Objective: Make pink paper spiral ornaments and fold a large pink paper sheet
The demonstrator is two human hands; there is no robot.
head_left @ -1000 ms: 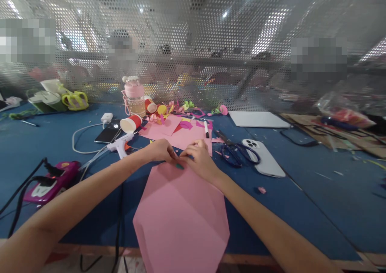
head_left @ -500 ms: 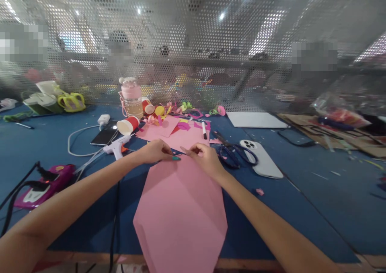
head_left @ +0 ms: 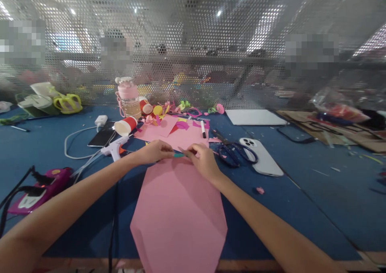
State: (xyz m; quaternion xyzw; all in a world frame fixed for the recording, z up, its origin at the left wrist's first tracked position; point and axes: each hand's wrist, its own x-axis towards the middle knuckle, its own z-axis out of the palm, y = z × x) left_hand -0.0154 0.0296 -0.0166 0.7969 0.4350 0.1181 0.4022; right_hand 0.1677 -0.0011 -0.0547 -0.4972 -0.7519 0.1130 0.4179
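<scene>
The left hand is curled, its fingertips pressed together on one end of a small teal strip. The right hand pinches the other end of the strip between thumb and forefinger, the remaining fingers folded. The strip is thin and flat, and spans the short gap between both hands just above the far edge of a pink sheet. The sheet is smooth, matte paper with angled corners; it lies flat on the blue surface and its near end overhangs the edge. Half a second ago the hands stood slightly further apart; they now sit closer together on the strip. Black scissors and a white phone lie to the right, and a white glue gun to the left.
</scene>
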